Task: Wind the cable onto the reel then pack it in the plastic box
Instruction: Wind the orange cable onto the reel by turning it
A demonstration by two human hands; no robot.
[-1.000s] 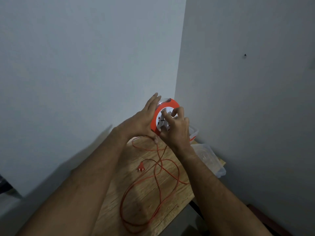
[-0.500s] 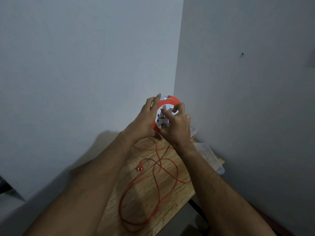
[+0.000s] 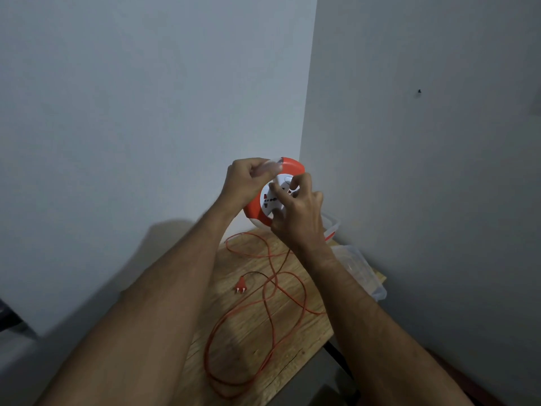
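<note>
An orange and white cable reel point(image 3: 289, 167) is held up above the far end of a wooden table point(image 3: 248, 350). My left hand point(image 3: 248, 180) grips its upper left rim, fingers blurred. My right hand point(image 3: 295, 212) lies over the white socket face, fingertips curled onto the hub. The orange cable point(image 3: 263, 312) lies in loose loops on the table, its red plug point(image 3: 240, 286) resting apart to the left. A clear plastic box point(image 3: 333, 227) stands behind my right hand, mostly hidden.
A clear plastic lid point(image 3: 363, 273) lies at the table's right edge. Two grey walls meet in a corner just behind the reel. The table's near right corner drops off to a dark floor.
My left hand has gone from flat against the reel's side to curled over its top rim. The reel has tilted and its white face shows more. The right fingers have shifted on the hub.
</note>
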